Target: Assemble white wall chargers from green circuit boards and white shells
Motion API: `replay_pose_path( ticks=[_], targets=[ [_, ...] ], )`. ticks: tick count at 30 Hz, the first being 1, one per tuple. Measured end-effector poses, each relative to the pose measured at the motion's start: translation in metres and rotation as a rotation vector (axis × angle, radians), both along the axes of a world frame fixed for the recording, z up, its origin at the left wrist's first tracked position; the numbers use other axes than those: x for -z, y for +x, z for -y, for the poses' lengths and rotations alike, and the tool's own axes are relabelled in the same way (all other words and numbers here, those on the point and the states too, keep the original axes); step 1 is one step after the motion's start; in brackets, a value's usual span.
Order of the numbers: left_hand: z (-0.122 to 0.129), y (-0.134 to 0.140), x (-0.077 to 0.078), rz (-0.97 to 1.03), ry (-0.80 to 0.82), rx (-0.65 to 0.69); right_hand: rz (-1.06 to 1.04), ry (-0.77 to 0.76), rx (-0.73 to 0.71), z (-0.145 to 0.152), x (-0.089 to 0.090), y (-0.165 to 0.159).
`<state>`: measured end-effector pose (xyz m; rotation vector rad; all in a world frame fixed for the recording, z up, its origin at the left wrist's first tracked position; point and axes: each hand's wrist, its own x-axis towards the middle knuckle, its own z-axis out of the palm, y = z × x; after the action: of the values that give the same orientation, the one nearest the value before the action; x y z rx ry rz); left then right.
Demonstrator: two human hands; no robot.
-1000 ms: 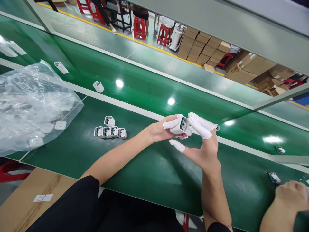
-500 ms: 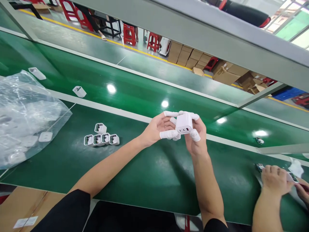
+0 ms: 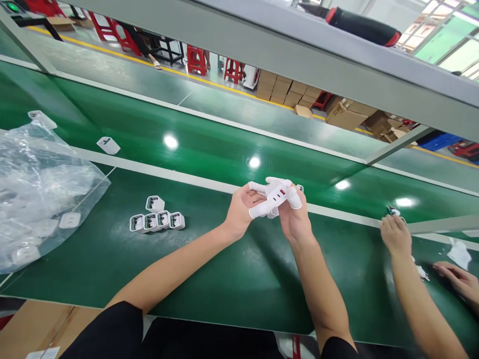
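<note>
Between my two hands is a white USB charger, its port face with two small slots and a red port turned toward me. My left hand grips its left side. My right hand closes on its right side, thumb by the red port. White finger cots cover several fingertips on both hands. Behind the charger, partly hidden, another white piece shows below my fingers. To the left on the green bench stand several open white charger housings with circuit boards inside.
A clear plastic bag of white parts lies at the left. Two white housings, one of them nearer, lie beyond the pale strip. On the right, a co-worker's hand is at a small part. A grey metal beam crosses above the bench.
The charger has been tilted and turned in my hands, so its port face now points more upward. The co-worker's hand has moved away from me to a small part by the strip.
</note>
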<state>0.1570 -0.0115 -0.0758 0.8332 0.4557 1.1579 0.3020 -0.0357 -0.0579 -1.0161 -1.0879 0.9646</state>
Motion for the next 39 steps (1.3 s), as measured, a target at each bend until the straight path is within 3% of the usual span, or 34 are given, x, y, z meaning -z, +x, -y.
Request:
replay_pose_path(
  ticks=[7,17,21,24,29,33,36,39],
  targets=[
    [0.019,0.008,0.009,0.036,-0.044,-0.106,-0.006,-0.034,-0.014,-0.001,-0.006,-0.004],
    [0.018,0.005,0.001,-0.027,-0.069,-0.070,0.028,-0.045,-0.106,-0.006,-0.010,0.010],
    [0.017,0.003,-0.001,-0.043,-0.030,-0.100,0.147,0.020,-0.058,-0.009,-0.008,0.014],
    [0.011,0.003,0.010,-0.047,0.011,-0.152,0.183,0.042,0.047,-0.013,-0.002,0.021],
    [-0.034,0.002,0.047,-0.191,0.121,-0.393,0.126,0.109,0.263,-0.015,-0.004,0.044],
    [-0.089,-0.003,0.076,-0.724,0.375,-0.618,0.105,0.246,0.387,-0.005,-0.021,0.059],
    [-0.122,-0.009,0.092,-0.906,0.376,-0.647,0.128,0.315,0.446,0.002,-0.032,0.063],
    [-0.138,-0.015,0.104,-1.046,0.375,-0.619,0.124,0.333,0.472,0.006,-0.037,0.065]
  ],
)
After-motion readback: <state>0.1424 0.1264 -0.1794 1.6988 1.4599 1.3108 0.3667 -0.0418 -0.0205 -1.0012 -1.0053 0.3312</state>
